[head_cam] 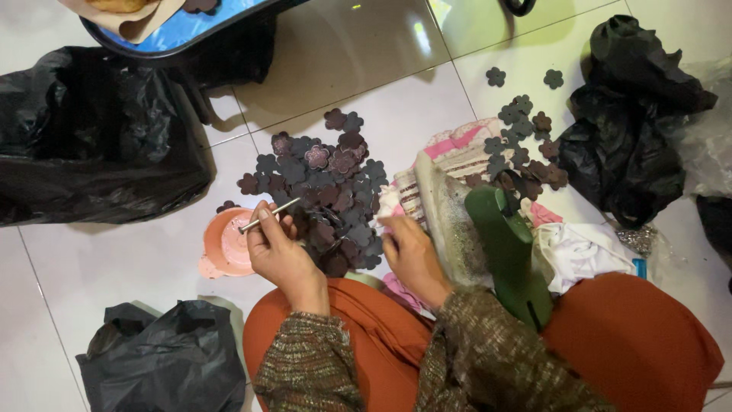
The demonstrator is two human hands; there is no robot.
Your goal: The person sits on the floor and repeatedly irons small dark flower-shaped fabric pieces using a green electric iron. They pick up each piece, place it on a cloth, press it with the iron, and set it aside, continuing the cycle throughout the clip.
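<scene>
A heap of dark flower-shaped cutouts lies on the tiled floor just ahead of the knees, within easy reach. The left hand pinches a thin metal rod, tip kept over the pink dish; the right hand, fingers curled, touches the heap's edge

surface: white tiled floor | flower cutout pile beyond both hands | black bags left | pink lid beside left hand

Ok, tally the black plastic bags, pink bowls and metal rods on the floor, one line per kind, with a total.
Black plastic bags: 3, top left, bottom left, right
Pink bowl: 1
Metal rod, held in the left hand: 1
Total: 5
</scene>
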